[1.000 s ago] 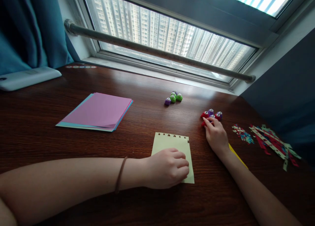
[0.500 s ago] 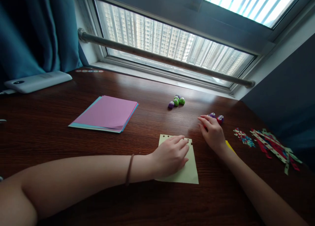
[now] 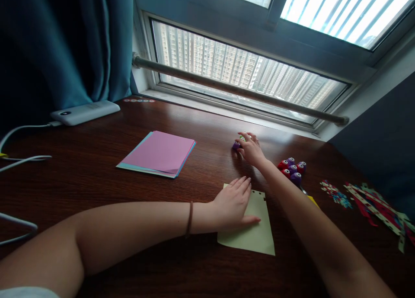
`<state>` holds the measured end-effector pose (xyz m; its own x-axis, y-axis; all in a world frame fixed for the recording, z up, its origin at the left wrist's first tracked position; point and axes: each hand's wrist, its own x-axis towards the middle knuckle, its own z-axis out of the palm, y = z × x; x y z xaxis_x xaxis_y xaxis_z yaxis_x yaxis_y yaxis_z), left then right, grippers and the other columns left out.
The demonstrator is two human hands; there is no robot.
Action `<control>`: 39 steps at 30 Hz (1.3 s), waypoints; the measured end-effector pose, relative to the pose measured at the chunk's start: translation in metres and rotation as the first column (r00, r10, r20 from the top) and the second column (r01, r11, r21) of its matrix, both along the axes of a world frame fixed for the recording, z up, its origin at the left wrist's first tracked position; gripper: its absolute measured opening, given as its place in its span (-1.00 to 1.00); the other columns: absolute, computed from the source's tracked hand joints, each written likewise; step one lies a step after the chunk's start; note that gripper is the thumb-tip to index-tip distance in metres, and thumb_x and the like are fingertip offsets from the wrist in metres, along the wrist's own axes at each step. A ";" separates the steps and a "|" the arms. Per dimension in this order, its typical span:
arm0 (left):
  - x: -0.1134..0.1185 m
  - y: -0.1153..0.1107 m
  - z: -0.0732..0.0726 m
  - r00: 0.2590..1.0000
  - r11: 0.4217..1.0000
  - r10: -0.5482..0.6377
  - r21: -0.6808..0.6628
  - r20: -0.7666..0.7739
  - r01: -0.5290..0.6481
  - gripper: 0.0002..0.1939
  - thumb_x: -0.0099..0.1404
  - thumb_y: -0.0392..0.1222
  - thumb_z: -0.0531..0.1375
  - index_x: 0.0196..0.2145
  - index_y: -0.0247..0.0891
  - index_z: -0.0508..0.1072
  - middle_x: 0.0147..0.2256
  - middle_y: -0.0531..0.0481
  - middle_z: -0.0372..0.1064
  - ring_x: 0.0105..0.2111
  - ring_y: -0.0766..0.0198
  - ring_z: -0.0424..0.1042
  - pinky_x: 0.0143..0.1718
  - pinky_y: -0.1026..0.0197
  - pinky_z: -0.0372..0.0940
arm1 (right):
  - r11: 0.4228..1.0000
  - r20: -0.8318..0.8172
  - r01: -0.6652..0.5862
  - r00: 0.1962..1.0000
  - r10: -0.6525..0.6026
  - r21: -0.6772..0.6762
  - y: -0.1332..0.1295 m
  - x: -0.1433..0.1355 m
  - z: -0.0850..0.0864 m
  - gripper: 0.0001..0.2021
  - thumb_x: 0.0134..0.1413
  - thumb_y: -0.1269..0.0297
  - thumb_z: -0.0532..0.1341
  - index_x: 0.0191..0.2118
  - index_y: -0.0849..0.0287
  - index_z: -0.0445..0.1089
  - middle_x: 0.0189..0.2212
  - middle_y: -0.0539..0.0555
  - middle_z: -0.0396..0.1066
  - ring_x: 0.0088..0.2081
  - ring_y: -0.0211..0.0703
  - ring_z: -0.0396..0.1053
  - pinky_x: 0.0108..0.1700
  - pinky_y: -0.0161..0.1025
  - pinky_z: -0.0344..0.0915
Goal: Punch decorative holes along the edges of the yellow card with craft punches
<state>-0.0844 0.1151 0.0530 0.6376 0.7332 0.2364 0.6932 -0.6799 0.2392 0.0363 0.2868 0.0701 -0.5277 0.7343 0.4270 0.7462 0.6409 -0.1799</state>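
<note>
My left hand [image 3: 235, 203] lies flat, fingers stretched out, on a pale yellow sheet [image 3: 257, 235] whose top edge has small punched shapes. My right hand [image 3: 249, 149] reaches far across the desk, fingers spread over a small cluster of green and purple craft punches; one purple punch [image 3: 236, 145] shows at its left side. I cannot see a closed grip on any of them. A second group of red and purple punches [image 3: 292, 168] sits just right of my right forearm, untouched.
A stack of pink and blue paper [image 3: 158, 153] lies to the left. A white power bank [image 3: 84, 112] with cables [image 3: 22, 159] sits at the far left. Paper confetti [image 3: 337, 194] and punched strips [image 3: 379, 207] lie at the right. A window sill runs behind the desk.
My right hand left the red and purple punches and moved left and away to the green and purple cluster. My left hand opened flat on the yellow sheet. The view swung left.
</note>
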 end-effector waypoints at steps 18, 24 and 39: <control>0.003 0.004 0.004 1.000 1.000 0.019 -0.002 -0.008 -0.019 -0.31 0.27 0.10 0.10 0.12 -0.55 0.12 0.16 -0.34 -0.03 0.16 0.03 -0.01 0.15 0.06 -0.03 | 0.793 -0.752 -0.241 0.552 -0.362 -0.559 -0.143 0.104 0.012 -0.64 -0.04 0.12 0.31 -0.15 0.21 0.34 -0.26 0.13 0.42 -0.30 -0.02 0.43 -0.20 -0.05 0.42; 0.004 0.005 0.004 1.000 1.000 0.011 0.011 -0.008 -0.011 -0.32 0.29 0.09 0.09 0.13 -0.54 0.11 0.15 -0.33 -0.02 0.17 0.04 -0.04 0.16 0.06 -0.04 | 0.722 -0.675 -0.224 0.603 -0.424 -0.654 -0.153 0.104 0.002 -0.62 -0.11 0.13 0.34 -0.17 0.21 0.36 -0.27 0.13 0.44 -0.23 0.00 0.41 -0.12 -0.09 0.38; 0.005 0.004 0.006 1.000 1.000 0.000 0.017 -0.005 0.000 -0.32 0.28 0.08 0.09 0.13 -0.56 0.11 0.15 -0.33 -0.01 0.17 0.03 -0.05 0.16 0.05 -0.04 | 0.946 -0.354 0.163 0.898 -0.260 -0.282 -0.170 0.102 0.005 -0.81 -0.02 0.23 0.30 -0.24 0.11 0.44 -0.37 -0.02 0.42 -0.43 -0.19 0.37 -0.36 -0.26 0.36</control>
